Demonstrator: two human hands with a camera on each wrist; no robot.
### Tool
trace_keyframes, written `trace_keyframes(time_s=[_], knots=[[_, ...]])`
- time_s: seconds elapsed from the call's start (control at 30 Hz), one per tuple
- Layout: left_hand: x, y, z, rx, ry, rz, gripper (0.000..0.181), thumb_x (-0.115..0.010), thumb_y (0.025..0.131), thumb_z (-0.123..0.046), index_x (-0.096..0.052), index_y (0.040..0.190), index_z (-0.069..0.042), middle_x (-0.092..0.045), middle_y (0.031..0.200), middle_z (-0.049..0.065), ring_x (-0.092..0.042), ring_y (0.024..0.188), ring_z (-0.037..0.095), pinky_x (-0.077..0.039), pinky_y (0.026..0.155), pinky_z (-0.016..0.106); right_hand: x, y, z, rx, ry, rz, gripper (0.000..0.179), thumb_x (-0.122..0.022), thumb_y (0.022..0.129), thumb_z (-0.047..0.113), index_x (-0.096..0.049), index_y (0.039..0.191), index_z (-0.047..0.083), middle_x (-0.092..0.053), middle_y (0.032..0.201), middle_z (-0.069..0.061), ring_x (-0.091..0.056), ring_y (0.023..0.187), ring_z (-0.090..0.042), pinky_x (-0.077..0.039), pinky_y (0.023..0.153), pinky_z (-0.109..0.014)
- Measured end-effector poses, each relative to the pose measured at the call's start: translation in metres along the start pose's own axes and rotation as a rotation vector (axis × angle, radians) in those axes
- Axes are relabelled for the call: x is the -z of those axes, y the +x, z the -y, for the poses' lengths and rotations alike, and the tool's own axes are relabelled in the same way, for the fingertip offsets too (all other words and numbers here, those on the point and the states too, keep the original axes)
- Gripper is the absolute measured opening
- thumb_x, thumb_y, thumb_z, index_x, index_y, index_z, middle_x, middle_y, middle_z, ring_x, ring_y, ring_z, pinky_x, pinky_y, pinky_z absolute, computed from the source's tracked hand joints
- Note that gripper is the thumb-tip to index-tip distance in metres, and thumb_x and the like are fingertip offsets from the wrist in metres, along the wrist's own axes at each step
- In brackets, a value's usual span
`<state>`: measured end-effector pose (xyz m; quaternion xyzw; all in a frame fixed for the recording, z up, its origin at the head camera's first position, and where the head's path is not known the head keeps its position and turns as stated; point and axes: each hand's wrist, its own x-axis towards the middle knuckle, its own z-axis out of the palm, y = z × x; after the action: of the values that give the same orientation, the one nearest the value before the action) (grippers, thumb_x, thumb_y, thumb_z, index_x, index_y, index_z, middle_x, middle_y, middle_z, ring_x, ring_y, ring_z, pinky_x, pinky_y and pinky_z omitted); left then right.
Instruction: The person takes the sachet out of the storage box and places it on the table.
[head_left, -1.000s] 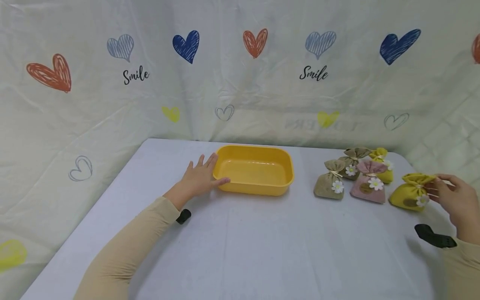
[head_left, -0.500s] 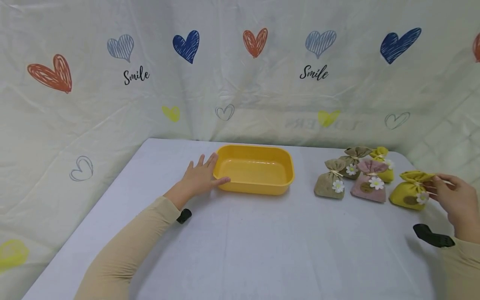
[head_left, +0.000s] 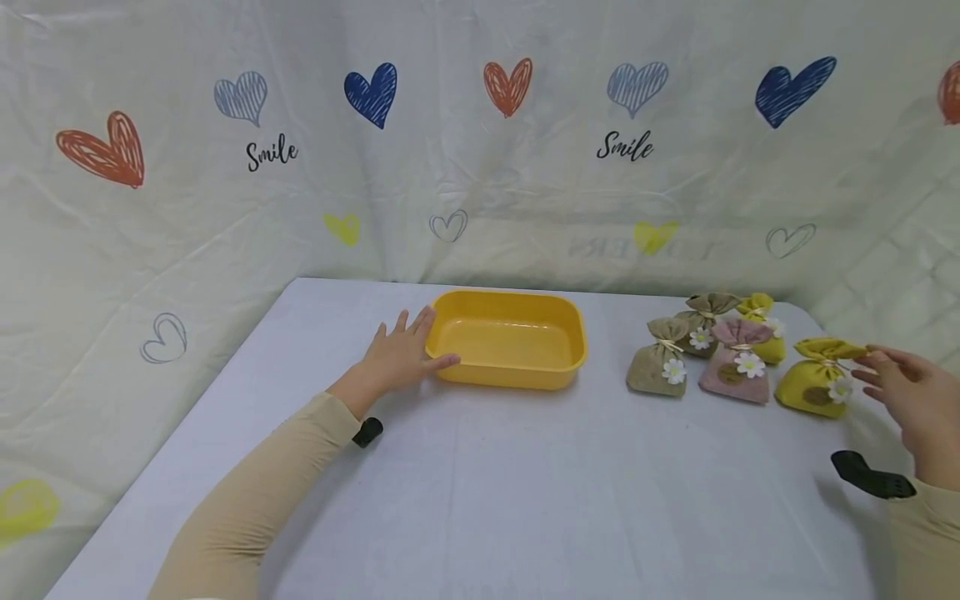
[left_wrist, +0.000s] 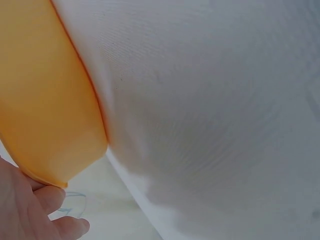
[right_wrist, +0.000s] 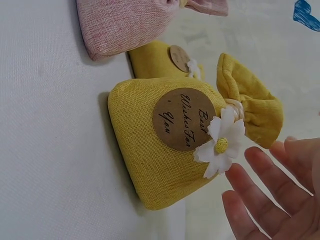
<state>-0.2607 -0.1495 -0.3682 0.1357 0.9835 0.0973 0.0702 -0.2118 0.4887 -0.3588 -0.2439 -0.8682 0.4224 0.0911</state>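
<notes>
My left hand (head_left: 397, 354) rests on the left end of a yellow rectangular plastic basin (head_left: 510, 375), fingers spread along its rim. In the left wrist view, fingertips lie at the rim of the basin (left_wrist: 50, 100). My right hand (head_left: 911, 392) is beside a yellow drawstring pouch (head_left: 806, 385), fingers extended, fingertips right at its gathered top. The right wrist view shows this pouch (right_wrist: 145, 140) upright, with a round brown label and a white fabric daisy, and the fingers (right_wrist: 260, 200) loosely spread next to it.
Left of that pouch stand a pink pouch (head_left: 731, 379), a beige pouch (head_left: 652, 373), a brown pouch (head_left: 705, 321) and another yellow pouch (head_left: 772, 350). A white cloth (head_left: 525, 500) covers the table. Behind hangs a curtain (head_left: 450, 167) printed with hearts.
The yellow pouch has shifted slightly left and now sits more upright. My right fingers have eased back to the edge of its gathered top. My left hand has not moved.
</notes>
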Motion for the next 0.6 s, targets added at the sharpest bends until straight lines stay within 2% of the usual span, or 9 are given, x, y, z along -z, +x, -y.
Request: trace_keyframes(time_s=[0.03, 0.07, 0.13, 0.23, 0.27, 0.37, 0.5, 0.6], knots=[[0.000, 0.000, 0.000, 0.000, -0.007, 0.000, 0.107, -0.046, 0.095, -0.075, -0.006, 0.165, -0.006, -0.009, 0.172, 0.008, -0.008, 0.155, 0.042, -0.009, 0.119, 0.066, 0.000, -0.001, 0.001, 0.002, 0.020, -0.007, 0.060, -0.030, 0.112, 0.039, -0.028, 0.162, 0.006, -0.040, 0.159, -0.014, -0.049, 0.100, 0.011, -0.045, 0.103, -0.023], [0.000, 0.000, 0.000, 0.000, -0.012, -0.001, 0.107, -0.047, 0.095, -0.075, -0.006, 0.165, -0.006, -0.010, 0.172, 0.009, -0.009, 0.155, 0.042, -0.009, 0.119, 0.066, 0.000, -0.002, 0.002, 0.004, 0.030, -0.012, 0.059, -0.029, 0.112, 0.038, -0.027, 0.163, 0.007, -0.033, 0.163, -0.016, -0.048, 0.104, 0.010, -0.042, 0.107, -0.025], [-0.001, 0.000, 0.001, 0.000, -0.021, -0.002, 0.107, -0.047, 0.095, -0.075, -0.006, 0.165, -0.005, -0.010, 0.171, 0.009, -0.010, 0.155, 0.042, -0.011, 0.119, 0.065, 0.000, -0.004, 0.004, -0.003, 0.048, -0.029, 0.058, -0.029, 0.112, 0.038, -0.026, 0.164, 0.011, -0.033, 0.164, -0.010, -0.047, 0.106, 0.011, -0.040, 0.109, -0.023], [-0.001, 0.001, 0.001, 0.002, -0.026, -0.005, 0.107, -0.047, 0.095, -0.076, -0.007, 0.165, -0.005, -0.011, 0.171, 0.009, -0.011, 0.154, 0.042, -0.012, 0.120, 0.065, 0.001, -0.007, 0.010, -0.015, 0.060, -0.053, 0.057, -0.028, 0.113, 0.037, -0.024, 0.164, 0.014, -0.030, 0.166, -0.007, -0.046, 0.111, 0.008, -0.035, 0.114, -0.029], [-0.001, 0.001, 0.000, 0.002, -0.026, -0.006, 0.107, -0.047, 0.095, -0.076, -0.008, 0.165, -0.005, -0.012, 0.171, 0.010, -0.011, 0.154, 0.042, -0.013, 0.120, 0.065, 0.001, -0.008, 0.013, -0.025, 0.044, -0.059, 0.058, -0.026, 0.112, 0.040, -0.023, 0.165, 0.015, -0.028, 0.167, -0.009, -0.045, 0.112, 0.007, -0.034, 0.117, -0.035], [0.001, 0.000, -0.001, 0.006, -0.031, -0.008, 0.107, -0.049, 0.094, -0.075, -0.009, 0.165, -0.006, -0.013, 0.171, 0.009, -0.012, 0.154, 0.042, -0.013, 0.120, 0.064, 0.001, -0.010, 0.017, -0.017, 0.047, -0.080, 0.058, -0.027, 0.113, 0.039, -0.024, 0.164, 0.015, -0.030, 0.166, -0.008, -0.045, 0.111, 0.007, -0.034, 0.117, -0.039], [0.004, 0.000, -0.001, 0.015, -0.031, 0.003, 0.108, -0.049, 0.094, -0.076, -0.009, 0.165, -0.006, -0.013, 0.171, 0.009, -0.012, 0.154, 0.042, -0.012, 0.120, 0.064, -0.001, -0.014, 0.022, 0.010, 0.060, -0.091, 0.057, -0.028, 0.112, 0.040, -0.026, 0.164, 0.016, -0.035, 0.164, -0.003, -0.044, 0.109, 0.010, -0.034, 0.117, -0.036], [0.006, 0.000, -0.002, 0.019, -0.036, 0.011, 0.109, -0.049, 0.093, -0.077, -0.010, 0.165, -0.006, -0.013, 0.171, 0.010, -0.012, 0.155, 0.041, -0.012, 0.120, 0.063, -0.002, -0.017, 0.028, 0.018, 0.071, -0.088, 0.056, -0.030, 0.112, 0.041, -0.028, 0.164, 0.019, -0.035, 0.164, -0.001, -0.046, 0.117, 0.009, -0.034, 0.117, -0.033]])
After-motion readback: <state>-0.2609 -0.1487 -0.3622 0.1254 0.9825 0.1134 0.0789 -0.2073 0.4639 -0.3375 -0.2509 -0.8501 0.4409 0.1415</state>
